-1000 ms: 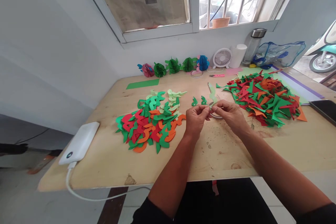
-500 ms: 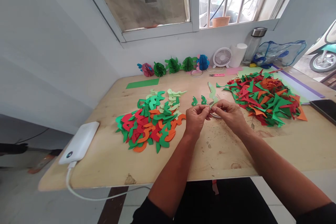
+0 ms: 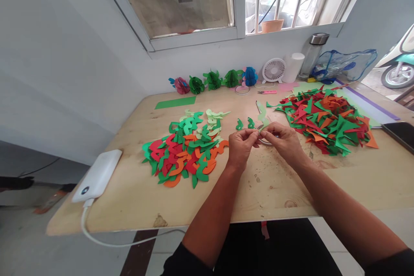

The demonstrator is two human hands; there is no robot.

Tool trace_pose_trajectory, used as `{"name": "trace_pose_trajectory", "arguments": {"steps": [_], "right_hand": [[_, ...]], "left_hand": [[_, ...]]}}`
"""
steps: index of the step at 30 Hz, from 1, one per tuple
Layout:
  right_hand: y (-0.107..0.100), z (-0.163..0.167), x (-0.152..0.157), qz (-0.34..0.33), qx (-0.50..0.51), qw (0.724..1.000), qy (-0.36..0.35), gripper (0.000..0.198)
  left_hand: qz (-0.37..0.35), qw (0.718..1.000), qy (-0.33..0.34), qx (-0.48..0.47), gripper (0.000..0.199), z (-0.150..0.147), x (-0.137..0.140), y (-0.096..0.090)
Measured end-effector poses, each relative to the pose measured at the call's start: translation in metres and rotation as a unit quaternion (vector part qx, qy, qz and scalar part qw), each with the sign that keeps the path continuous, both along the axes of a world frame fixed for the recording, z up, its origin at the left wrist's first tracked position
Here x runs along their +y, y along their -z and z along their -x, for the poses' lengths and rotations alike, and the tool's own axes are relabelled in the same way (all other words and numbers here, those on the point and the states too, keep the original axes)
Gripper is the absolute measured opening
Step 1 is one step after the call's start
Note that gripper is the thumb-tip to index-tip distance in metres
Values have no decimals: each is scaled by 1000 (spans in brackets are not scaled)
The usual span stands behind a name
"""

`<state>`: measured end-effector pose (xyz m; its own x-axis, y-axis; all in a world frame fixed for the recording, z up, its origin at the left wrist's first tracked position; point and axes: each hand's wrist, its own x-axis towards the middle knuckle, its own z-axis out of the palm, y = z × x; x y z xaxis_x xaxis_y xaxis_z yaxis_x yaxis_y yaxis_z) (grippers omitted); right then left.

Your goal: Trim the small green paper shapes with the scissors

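Observation:
My left hand point(image 3: 242, 144) and my right hand point(image 3: 280, 138) meet over the middle of the table, thumbs and fingertips pinched close together. Between them is a wavy, light green paper cutout point(image 3: 262, 114), its far end sticking up past the fingers. The spot where the fingertips grip it is mostly hidden. A thin pale ring point(image 3: 265, 142), perhaps a tape roll, lies partly under my right hand. Just beyond my left hand are two small dark green cutouts point(image 3: 239, 124). To the left is a heap of curvy green, red and orange paper cutouts point(image 3: 181, 155).
Red, orange and green paper scraps point(image 3: 333, 120) are piled on the right, near a phone point(image 3: 399, 136). Folded paper figures point(image 3: 213, 81), a small fan point(image 3: 273, 70) and a bottle point(image 3: 311, 58) line the wall. A corded power bank point(image 3: 98, 177) sits at the left edge.
Almost nothing differs. Both hands keep their pinch on the light green cutout, which seems to have shifted only very slightly.

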<state>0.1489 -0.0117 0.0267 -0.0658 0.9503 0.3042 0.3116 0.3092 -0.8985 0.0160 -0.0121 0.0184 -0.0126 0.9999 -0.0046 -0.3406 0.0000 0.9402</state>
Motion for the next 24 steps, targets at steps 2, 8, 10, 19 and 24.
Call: {"name": "trace_pose_trajectory", "arguments": {"steps": [2, 8, 10, 19, 24], "right_hand": [[0, 0, 0, -4, -6, 1000, 1, 19], [-1, 0, 0, -12, -19, 1000, 2, 19], [-2, 1, -1, -21, -29, 999, 5, 20], [-5, 3, -3, -39, -51, 998, 3, 24], [-2, 2, -2, -34, -65, 997, 10, 27]], "left_hand": [[-1, 1000, 4, -3, 15, 0, -1, -1], [-8, 1000, 5, 11, 14, 1, -1, -2], [-10, 1000, -4, 21, 13, 1, -1, -2], [-11, 998, -36, 51, 11, 0, 0, 0], [-10, 998, -34, 54, 12, -1, 1, 1]]}}
